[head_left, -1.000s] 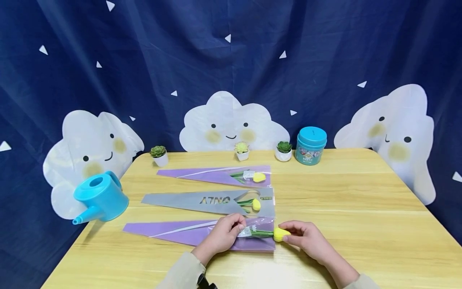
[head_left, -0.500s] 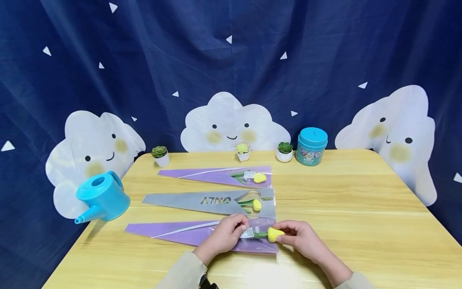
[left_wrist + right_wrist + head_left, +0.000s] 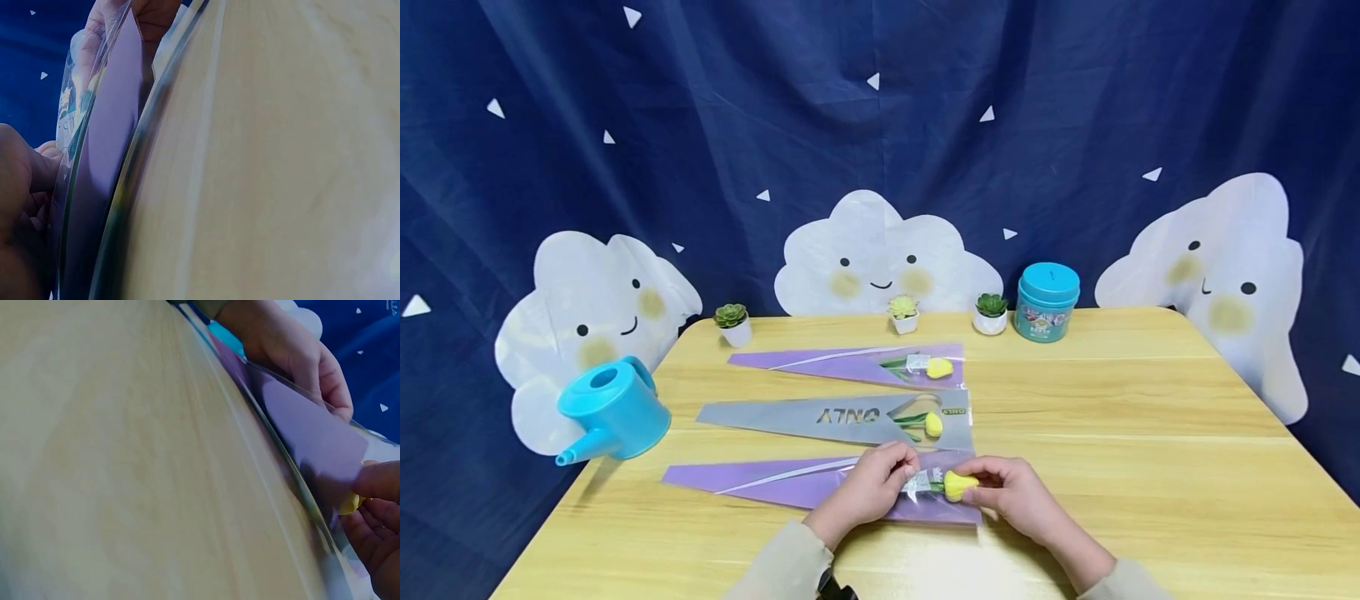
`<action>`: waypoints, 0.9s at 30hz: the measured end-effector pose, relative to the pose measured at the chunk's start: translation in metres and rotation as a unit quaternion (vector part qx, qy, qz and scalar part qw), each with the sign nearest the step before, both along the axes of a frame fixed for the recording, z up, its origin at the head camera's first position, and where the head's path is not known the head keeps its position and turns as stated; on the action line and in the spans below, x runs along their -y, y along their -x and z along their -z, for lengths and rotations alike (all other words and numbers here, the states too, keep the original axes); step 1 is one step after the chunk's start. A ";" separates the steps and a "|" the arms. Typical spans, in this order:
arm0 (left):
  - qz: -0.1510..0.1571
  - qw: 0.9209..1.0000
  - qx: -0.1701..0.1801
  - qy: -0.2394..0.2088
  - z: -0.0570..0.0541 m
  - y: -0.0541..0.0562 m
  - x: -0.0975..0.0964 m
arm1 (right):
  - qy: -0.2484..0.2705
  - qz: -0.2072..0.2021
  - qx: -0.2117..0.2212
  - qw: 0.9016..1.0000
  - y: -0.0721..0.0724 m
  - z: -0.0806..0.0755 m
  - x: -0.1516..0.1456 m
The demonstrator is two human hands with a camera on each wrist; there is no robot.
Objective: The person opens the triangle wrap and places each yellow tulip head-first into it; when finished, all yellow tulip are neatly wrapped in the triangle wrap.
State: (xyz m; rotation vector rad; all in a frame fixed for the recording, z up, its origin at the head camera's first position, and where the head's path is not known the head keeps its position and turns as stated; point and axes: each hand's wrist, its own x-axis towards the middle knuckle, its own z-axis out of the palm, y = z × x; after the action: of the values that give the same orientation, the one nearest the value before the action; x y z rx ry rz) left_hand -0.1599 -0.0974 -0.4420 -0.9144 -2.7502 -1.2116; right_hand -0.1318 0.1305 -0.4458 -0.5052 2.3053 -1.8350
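The nearest purple flower sleeve (image 3: 775, 482) lies flat with its clear film facing up. My left hand (image 3: 874, 483) pinches that film between thumb and curled fingers, partly covering the sleeve's middle. At its wide end, my right hand (image 3: 1021, 498) grips an artificial yellow tulip (image 3: 958, 486) by the bloom. The green stem and a white tag lie under the film, and the stem's lower part is hidden by my left hand. In the right wrist view, the yellow bloom (image 3: 351, 504) shows between thumb and fingers; the left wrist view shows the film raised above the purple backing (image 3: 109, 144).
Farther back lie a grey sleeve (image 3: 790, 415) and another purple sleeve (image 3: 820, 360), each with a yellow tulip inside. A blue watering can (image 3: 613, 408) stands at left. Along the back edge are several small potted succulents (image 3: 990, 317) and a teal jar (image 3: 1047, 304).
My right hand has moved left with the tulip, sliding its stem deeper under the film; the bloom now overlaps the sleeve's wide end. The left hand keeps its hold.
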 end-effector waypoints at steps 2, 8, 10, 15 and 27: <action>0.004 1.000 0.001 0.001 0.000 0.000 -0.001 | -0.007 -0.001 -0.006 1.000 0.000 0.001 0.004; 0.010 1.000 0.002 -0.002 0.002 0.001 -0.003 | -0.020 -0.002 -0.021 1.000 0.000 0.001 0.013; 0.009 1.000 0.004 -0.002 0.002 0.001 -0.002 | -0.016 -0.001 -0.021 1.000 0.000 0.002 0.014; 0.004 1.000 0.004 0.004 0.003 0.000 0.000 | -0.014 -0.001 -0.015 1.000 0.001 0.003 0.016; 0.009 0.999 -0.032 0.004 0.004 0.003 0.006 | -0.034 -0.009 -0.002 0.999 0.004 0.005 0.005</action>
State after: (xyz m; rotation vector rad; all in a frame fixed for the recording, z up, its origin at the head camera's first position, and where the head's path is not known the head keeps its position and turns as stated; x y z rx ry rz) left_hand -0.1627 -0.1029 -0.4458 -0.9635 -2.7053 -1.1526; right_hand -0.1358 0.1251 -0.4510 -0.5180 2.3496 -1.7421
